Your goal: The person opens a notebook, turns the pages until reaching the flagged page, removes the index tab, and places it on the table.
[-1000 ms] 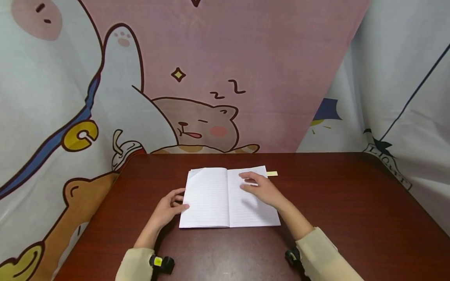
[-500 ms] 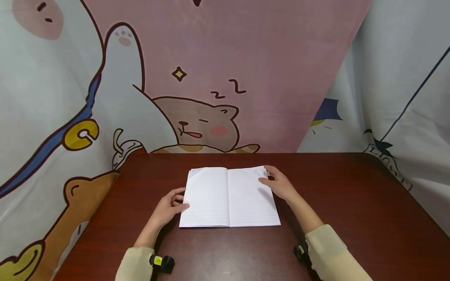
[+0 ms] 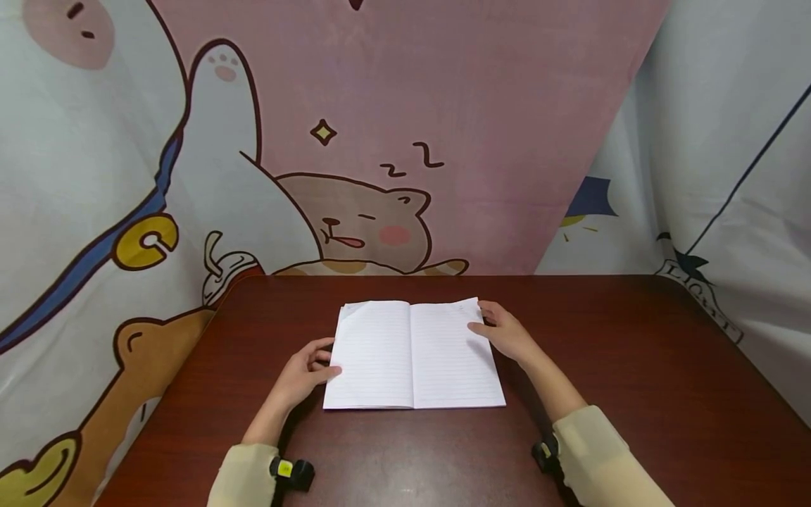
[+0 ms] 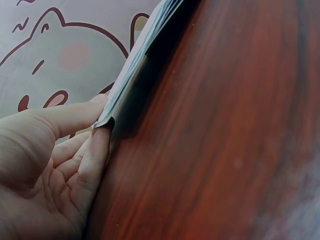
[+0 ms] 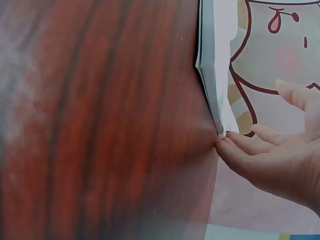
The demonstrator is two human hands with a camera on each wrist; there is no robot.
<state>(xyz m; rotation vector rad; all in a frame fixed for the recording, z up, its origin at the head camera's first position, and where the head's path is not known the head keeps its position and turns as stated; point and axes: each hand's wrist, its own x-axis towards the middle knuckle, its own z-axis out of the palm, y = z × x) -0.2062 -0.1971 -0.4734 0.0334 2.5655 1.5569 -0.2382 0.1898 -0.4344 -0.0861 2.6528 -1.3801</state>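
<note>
An open notebook (image 3: 372, 355) with lined white pages lies on the dark reddish-brown table. At its left edge, my left hand (image 3: 299, 377) pinches the pages and cover, thumb above and fingers beneath, as the left wrist view shows on the notebook's edge (image 4: 131, 70). My right hand (image 3: 509, 339) is at the upper right edge of the notebook. In the right wrist view, the fingertips of the right hand (image 5: 280, 160) touch the notebook's corner (image 5: 216, 75), while its thumb stands raised, apart from the paper. The upper right page corner lifts slightly.
The brown table (image 3: 405, 458) spreads around the notebook. A cartoon-printed cloth (image 3: 507, 141) hangs behind the table, and a white cloth (image 3: 754, 176) hangs on the right. Small black cameras (image 3: 294, 474) are strapped at both wrists.
My right hand has moved right, from over the right page to its outer edge. The yellow tab at the upper right is now out of sight. My left hand stays in place.
</note>
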